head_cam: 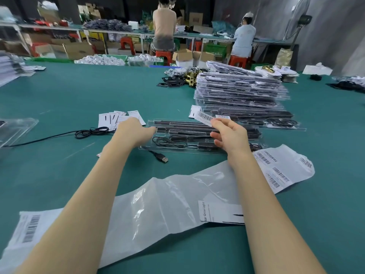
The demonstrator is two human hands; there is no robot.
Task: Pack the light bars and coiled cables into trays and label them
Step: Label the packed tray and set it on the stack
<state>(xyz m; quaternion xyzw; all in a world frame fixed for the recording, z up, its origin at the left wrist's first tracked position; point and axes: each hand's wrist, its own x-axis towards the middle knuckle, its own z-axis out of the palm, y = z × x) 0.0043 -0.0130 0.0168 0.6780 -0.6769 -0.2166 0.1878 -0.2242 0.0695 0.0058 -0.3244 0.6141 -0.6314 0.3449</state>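
A clear plastic tray (189, 150) lies in front of me on the green table, holding dark light bars (185, 123) and a coiled black cable (169, 142). My left hand (136, 131) rests on the tray's left end, fingers curled over its edge. A white barcode label (204, 118) is pinched in my right hand (229, 135) and hangs above the tray's right half. A USB plug (163, 158) pokes out from the tray's near edge. Behind the tray rises a tall stack of filled trays (241, 91).
A long white plastic bag (167, 204) and a sheet of barcode labels (276, 171) lie near me. Instruction cards (118, 117) and a loose black cable (90, 132) sit left of the tray. Brass hardware (189, 77) is farther back. Two people sit at a far bench.
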